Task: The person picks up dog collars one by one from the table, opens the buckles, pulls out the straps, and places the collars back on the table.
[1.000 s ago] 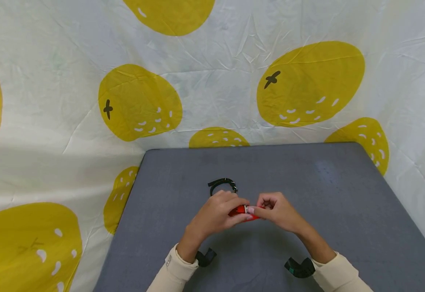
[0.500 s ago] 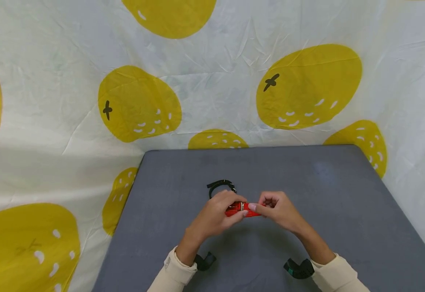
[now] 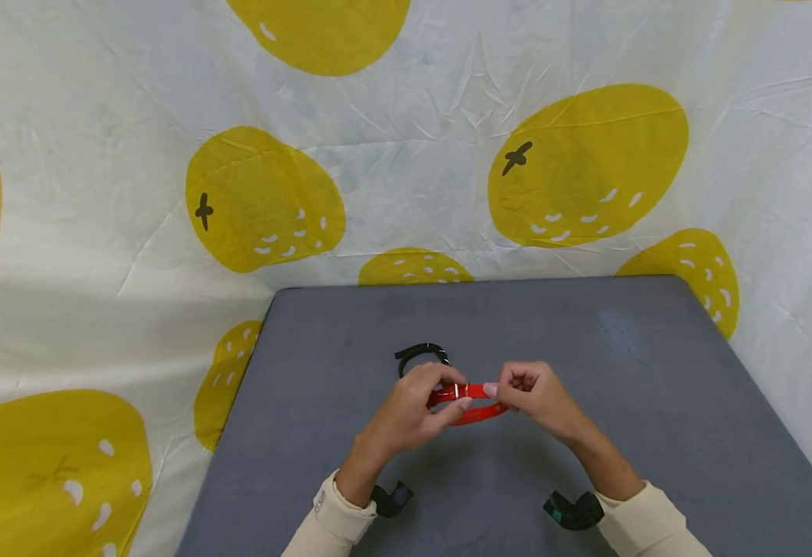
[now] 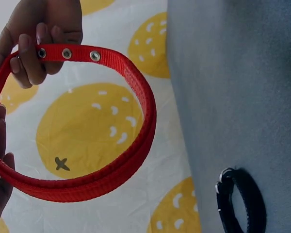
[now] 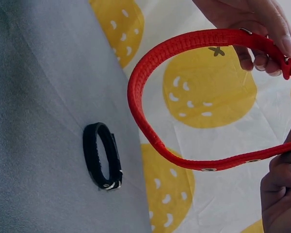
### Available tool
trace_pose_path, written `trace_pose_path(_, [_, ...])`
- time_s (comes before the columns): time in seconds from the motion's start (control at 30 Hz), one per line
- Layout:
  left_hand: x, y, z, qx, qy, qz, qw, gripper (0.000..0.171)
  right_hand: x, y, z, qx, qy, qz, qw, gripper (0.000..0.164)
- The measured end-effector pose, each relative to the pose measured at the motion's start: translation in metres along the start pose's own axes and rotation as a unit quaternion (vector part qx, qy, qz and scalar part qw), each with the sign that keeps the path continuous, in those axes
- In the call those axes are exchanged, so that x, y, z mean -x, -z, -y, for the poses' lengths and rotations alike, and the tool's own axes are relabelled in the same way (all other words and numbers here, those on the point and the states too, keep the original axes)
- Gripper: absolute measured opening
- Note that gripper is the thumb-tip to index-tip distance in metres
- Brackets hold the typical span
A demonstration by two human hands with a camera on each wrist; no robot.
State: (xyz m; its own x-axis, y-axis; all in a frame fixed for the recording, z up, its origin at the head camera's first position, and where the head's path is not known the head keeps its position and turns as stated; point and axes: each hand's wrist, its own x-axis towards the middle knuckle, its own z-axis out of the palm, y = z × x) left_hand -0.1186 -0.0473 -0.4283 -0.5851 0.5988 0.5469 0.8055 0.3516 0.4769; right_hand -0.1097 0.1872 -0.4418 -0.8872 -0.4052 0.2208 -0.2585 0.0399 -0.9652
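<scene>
A red collar [image 4: 116, 172] with metal eyelets forms a loop held up between both hands. My left hand [image 3: 412, 406] pinches it by the metal buckle [image 3: 457, 391], thumb in front and fingers behind. In the head view my right hand [image 3: 534, 394] grips the strap to the right of the buckle between thumb and curled fingers. The left wrist view shows several eyelets [image 4: 67, 53] along the strap beside the right hand's fingers. The collar's padded part hangs below as a wide curve.
On the grey table [image 3: 350, 333], just beyond the left hand, lies a black collar [image 3: 423, 352], buckled into a ring. A white cloth [image 3: 419, 193] with yellow fruit prints hangs behind the table and along its left side.
The right hand has shifted slightly right and up, drawing the strap out from the buckle. More of the red collar now shows, with its lower curve hanging under the strap.
</scene>
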Motion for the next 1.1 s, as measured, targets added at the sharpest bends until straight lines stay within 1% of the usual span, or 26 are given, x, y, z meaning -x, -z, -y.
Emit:
trace_pose_path(0.1, [-0.0006, 0.0003, -0.0005, -0.007, 0.003, -0.001, 1.0, 0.021, 0.0, 0.0009, -0.0003, 0.001, -0.005, -0.004, 1.0, 0.026])
trace_pose_path(0.23, [-0.0003, 0.0004, -0.0007, -0.012, -0.001, -0.004, 0.9999, 0.023, 0.0004, 0.0008, -0.0005, 0.0, -0.004, -0.008, 1.0, 0.026])
trace_pose_path(0.47, [0.0016, -0.0016, -0.0014, -0.011, -0.006, -0.019, 0.9997, 0.027, 0.0015, -0.0013, -0.0012, -0.023, 0.003, -0.016, 1.0, 0.026])
trace_pose_path(0.53, [0.0023, -0.0019, -0.0016, -0.004, -0.005, -0.022, 0.9997, 0.027, 0.0019, -0.0013, -0.0019, -0.032, 0.007, -0.017, 0.999, 0.027])
trace_pose_path(0.63, [0.0031, -0.0019, -0.0015, 0.021, -0.005, -0.03, 0.9993, 0.027, 0.0027, -0.0004, -0.0021, -0.052, 0.014, -0.018, 0.998, 0.029])
trace_pose_path(0.77, [0.0031, -0.0006, 0.0004, 0.038, -0.016, -0.042, 0.9983, 0.028, 0.0034, 0.0018, -0.0015, -0.068, 0.017, -0.022, 0.997, 0.03])
trace_pose_path(0.83, [0.0024, 0.0, 0.0015, 0.033, -0.024, -0.045, 0.9982, 0.026, 0.0036, 0.0024, -0.0008, -0.068, 0.012, -0.024, 0.997, 0.03])
trace_pose_path(0.97, [0.001, 0.0003, 0.0032, 0.018, -0.041, -0.053, 0.9976, 0.015, 0.0035, 0.0021, 0.0007, -0.066, 0.01, -0.036, 0.997, 0.03])
trace_pose_path(1.03, [0.0009, 0.0001, 0.004, 0.015, -0.048, -0.058, 0.997, 0.01, 0.0036, 0.0018, 0.0011, -0.064, 0.016, -0.046, 0.997, 0.029])
trace_pose_path(1.1, [0.0012, 0.0002, 0.0045, 0.011, -0.049, -0.061, 0.9969, 0.009, 0.0037, 0.0018, 0.0014, -0.064, 0.023, -0.058, 0.996, 0.029])
